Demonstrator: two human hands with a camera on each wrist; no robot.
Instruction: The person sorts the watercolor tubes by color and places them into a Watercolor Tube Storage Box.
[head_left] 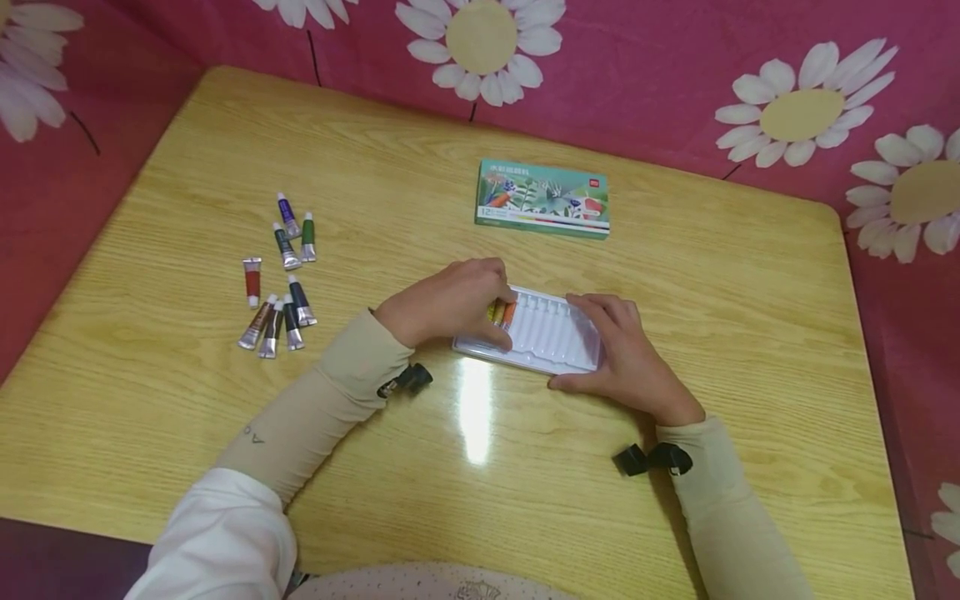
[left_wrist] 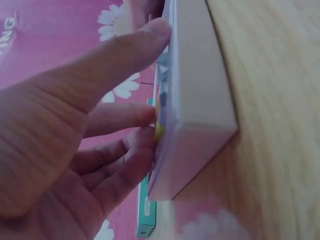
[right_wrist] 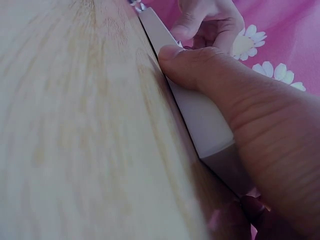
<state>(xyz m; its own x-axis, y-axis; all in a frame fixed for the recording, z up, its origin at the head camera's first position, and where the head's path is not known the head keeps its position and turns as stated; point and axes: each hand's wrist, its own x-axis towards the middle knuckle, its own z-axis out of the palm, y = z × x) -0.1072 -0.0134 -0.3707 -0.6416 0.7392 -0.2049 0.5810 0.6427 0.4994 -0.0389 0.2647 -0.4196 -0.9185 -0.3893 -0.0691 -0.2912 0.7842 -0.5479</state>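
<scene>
A white plastic paint tray (head_left: 551, 329) with ridged slots lies on the table. My right hand (head_left: 626, 358) grips its right end, the thumb along the near side (right_wrist: 200, 115) and the fingers over the far edge. Over the tray's left part, my left hand (head_left: 453, 302) pinches an orange paint tube (head_left: 509, 314) between thumb and forefinger at its two ends, down in the slots. Just left of it shows a yellow paint tube (head_left: 497, 312), partly covered by the left hand. The tray's left end is mostly hidden under that hand.
Several small paint tubes lie loose at the left, among them a red one (head_left: 252, 280), a green one (head_left: 308, 237) and a purple one (head_left: 287, 212). Behind the tray lies a teal paint box (head_left: 543, 198). Pink flowered cloth (head_left: 637, 83) hangs behind the wooden table (head_left: 375, 183).
</scene>
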